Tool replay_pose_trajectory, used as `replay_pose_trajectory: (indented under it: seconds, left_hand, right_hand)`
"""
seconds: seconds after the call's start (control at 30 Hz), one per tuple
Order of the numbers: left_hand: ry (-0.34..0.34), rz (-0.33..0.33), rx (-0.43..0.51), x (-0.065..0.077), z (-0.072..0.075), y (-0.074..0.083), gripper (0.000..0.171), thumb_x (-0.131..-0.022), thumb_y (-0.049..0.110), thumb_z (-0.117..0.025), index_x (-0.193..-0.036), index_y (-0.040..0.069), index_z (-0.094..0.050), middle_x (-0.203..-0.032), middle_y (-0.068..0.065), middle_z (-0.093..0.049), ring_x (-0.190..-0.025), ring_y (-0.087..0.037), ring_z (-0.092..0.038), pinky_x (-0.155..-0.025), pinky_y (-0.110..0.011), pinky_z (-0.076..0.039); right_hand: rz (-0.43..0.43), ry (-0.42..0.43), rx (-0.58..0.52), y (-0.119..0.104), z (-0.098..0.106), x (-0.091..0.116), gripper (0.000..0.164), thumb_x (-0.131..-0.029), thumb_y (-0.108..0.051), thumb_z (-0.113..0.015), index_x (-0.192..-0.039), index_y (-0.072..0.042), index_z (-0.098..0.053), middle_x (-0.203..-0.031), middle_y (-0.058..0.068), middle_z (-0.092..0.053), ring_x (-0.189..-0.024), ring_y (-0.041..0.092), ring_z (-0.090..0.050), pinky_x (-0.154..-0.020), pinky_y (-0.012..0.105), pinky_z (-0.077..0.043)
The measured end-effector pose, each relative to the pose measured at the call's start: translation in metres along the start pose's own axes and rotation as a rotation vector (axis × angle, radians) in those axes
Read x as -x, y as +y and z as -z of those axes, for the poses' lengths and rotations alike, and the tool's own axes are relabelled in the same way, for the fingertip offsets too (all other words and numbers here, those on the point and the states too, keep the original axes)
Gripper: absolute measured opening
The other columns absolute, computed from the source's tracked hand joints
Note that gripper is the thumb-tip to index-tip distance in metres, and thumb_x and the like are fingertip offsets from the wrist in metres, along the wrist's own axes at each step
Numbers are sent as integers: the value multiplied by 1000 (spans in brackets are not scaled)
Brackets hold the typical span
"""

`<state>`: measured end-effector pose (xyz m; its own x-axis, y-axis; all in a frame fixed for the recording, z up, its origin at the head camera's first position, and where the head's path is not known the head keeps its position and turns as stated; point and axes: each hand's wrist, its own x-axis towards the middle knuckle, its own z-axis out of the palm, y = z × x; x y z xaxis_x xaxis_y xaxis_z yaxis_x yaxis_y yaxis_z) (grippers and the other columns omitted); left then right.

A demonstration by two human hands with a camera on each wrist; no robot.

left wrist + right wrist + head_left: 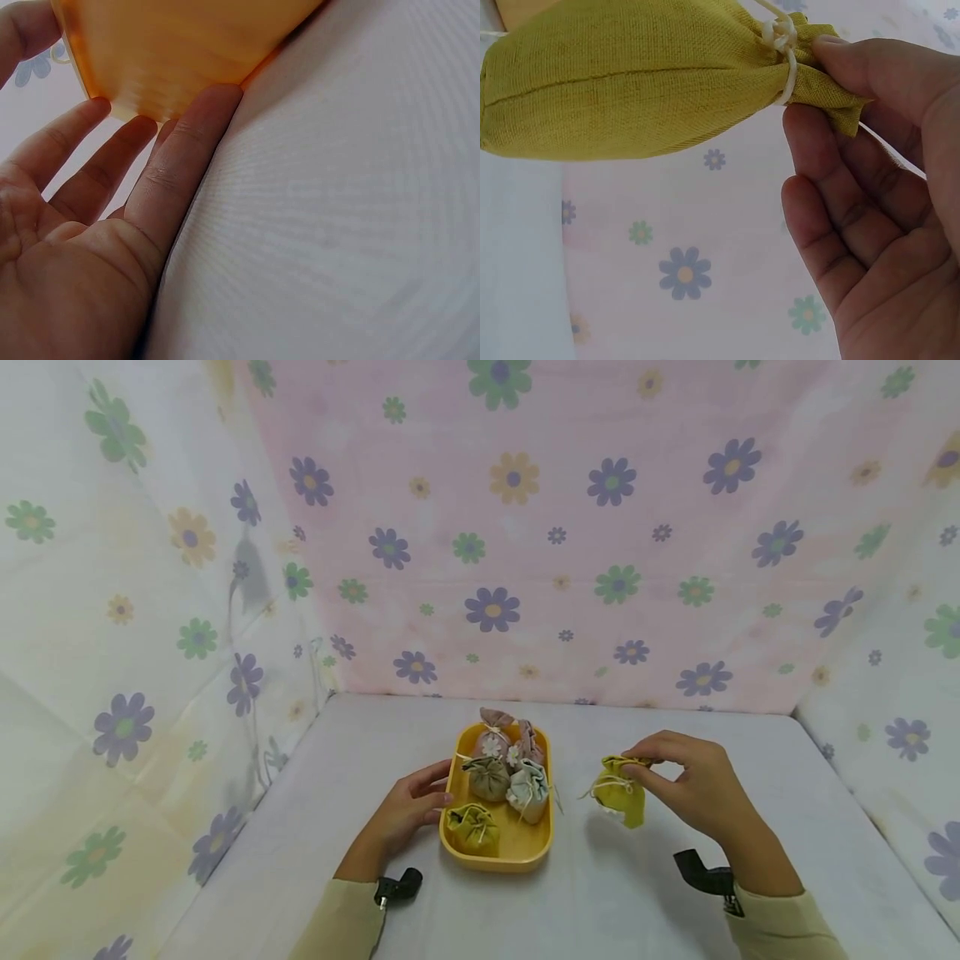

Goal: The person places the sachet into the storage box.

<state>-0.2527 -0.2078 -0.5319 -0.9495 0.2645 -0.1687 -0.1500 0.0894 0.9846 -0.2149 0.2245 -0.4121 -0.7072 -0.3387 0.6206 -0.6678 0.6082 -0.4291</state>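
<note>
My right hand (pixel 693 781) pinches a yellow-green drawstring pouch (pixel 630 82) by its gathered neck, between thumb and fingers. The pouch hangs above the table, right of a yellow tray (pixel 517 864); a cream cord is tied round its neck. My left hand (pixel 408 806) rests at the tray's left side, fingers extended and fingertips against its outer wall (pixel 187 45). Inside the tray, another yellow-green pouch (pixel 474 831) lies at the near left. Behind it are an olive pouch (pixel 489 779), a pale blue-grey pouch (pixel 529 793) and pinkish pouches (pixel 491 742) with white flowers.
A white cloth covers the table (pixel 375 727) under the tray. Flower-printed fabric (pixel 555 568) hangs behind and at both sides. Black wrist devices (pixel 400 885) sit at both sleeves.
</note>
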Motion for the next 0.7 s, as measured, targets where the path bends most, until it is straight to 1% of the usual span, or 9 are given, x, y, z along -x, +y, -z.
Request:
replay_pose_trajectory:
  seconds: [0.17, 0.4, 0.53, 0.7]
  left_hand:
    - [-7, 4, 7, -1, 2, -2, 64, -92, 25, -79, -151, 31, -53, -158, 2, -50, -143, -28, -51, -97, -39, -60]
    - [-9, -3, -16, -3, 1, -2, 64, -92, 27, -79, -151, 32, -53, -158, 2, -50, -142, -28, -53, -97, -38, -60]
    - [-9, 1, -15, -3, 1, -2, 65, -92, 27, -79, -151, 32, -53, -157, 1, -50, -141, -27, -54, -96, -38, -61]
    - [-11, -5, -9, -3, 2, -3, 65, -92, 26, -79, -151, 32, -53, -157, 1, -51, -140, -27, -54, -96, -38, -61]
  right_hand:
    - [48, 4, -21, -5, -2, -3, 28, -80, -11, -89, -101, -27, -79, -98, -17, -73, -86, -1, -65, -59, 13, -54]
    - [69, -3, -43, -13, -4, -10, 29, -81, -12, -89, -102, -28, -78, -98, -17, -73, -85, -1, -66, -58, 13, -53]
    - [87, -12, -55, -19, -6, -15, 28, -81, -12, -89, -102, -27, -78, -99, -18, -73, -85, -1, -66, -60, 13, -54]
    - [107, -15, -78, -26, -12, -21, 27, -81, -12, -89, -102, -27, -78, -99, -18, -73, -85, 0, -66, -63, 15, -56]
